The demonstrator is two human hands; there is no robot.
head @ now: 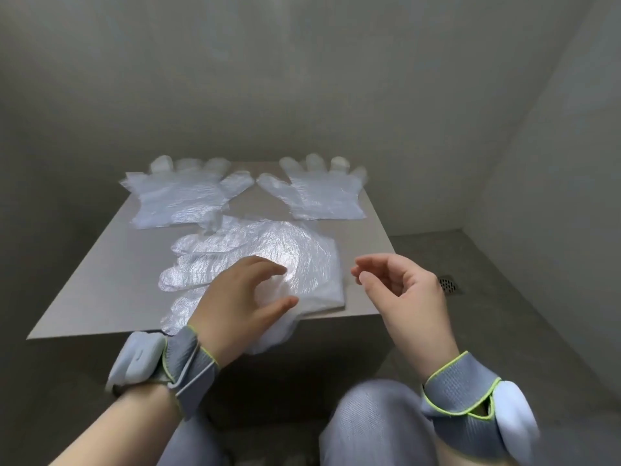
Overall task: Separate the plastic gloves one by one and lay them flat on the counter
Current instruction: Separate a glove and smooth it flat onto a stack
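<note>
Two clear plastic gloves lie flat at the back of the grey counter (100, 280): one at the back left (183, 196), one at the back right (321, 193), fingers pointing away. A stack of clear plastic gloves (262, 260) sits near the front edge, fingers pointing left, and part of it droops over the edge. My left hand (242, 297) hovers over the stack's near side with fingers relaxed and spread, holding nothing. My right hand (400, 290) floats to the right of the stack, past the counter's right edge, fingers loosely curled and empty.
Grey walls close in behind and to the right of the counter. A floor drain (448, 284) lies on the floor at the right. My knees (369, 422) are below the counter's front edge. Both wrists wear grey bands with white devices.
</note>
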